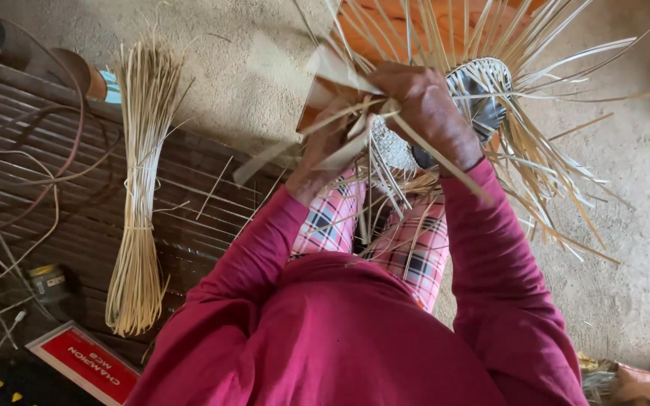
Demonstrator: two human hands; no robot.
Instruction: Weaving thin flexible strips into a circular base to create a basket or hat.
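Basket, half-woven, upper centre: right hand and left hand fingers pinch flat strips. Risk: strip kinks or slips, weave loosens.

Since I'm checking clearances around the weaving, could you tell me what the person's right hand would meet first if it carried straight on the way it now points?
The right hand points up-left in the picture, toward the left hand. It would most likely first meet the flat pale strips held between the two hands, though depth is hard to judge.
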